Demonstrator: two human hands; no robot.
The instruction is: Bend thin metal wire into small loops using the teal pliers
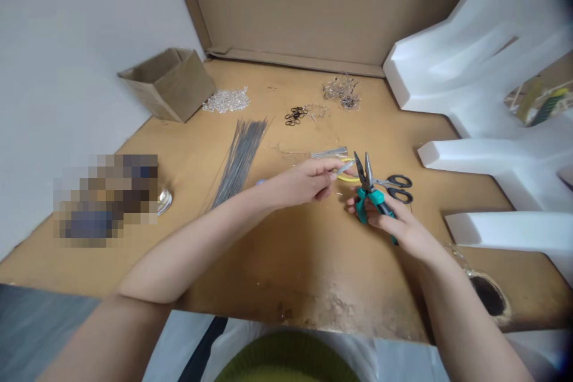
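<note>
Teal-and-black pliers point(369, 190) are in my right hand point(396, 224), their jaws spread and pointing away from me. My left hand point(316, 180) pinches a small pale strip point(344, 168) just left of the jaws. Behind that strip lies a yellow-handled tool point(350, 178), partly hidden by my fingers. Black-handled scissors point(398, 188) rest on the table right of the pliers. A short bundle of thin metal pieces point(331, 153) sits beyond my left hand, and a long bundle of grey wires point(242, 158) lies to its left.
A cardboard box point(172, 86) stands at the back left beside clear beads point(227, 99). Black rings point(295, 116) and tangled metal pieces point(342, 92) lie farther back. White moulded foam point(474, 161) borders the right side. A round hole point(490, 295) is near the front right.
</note>
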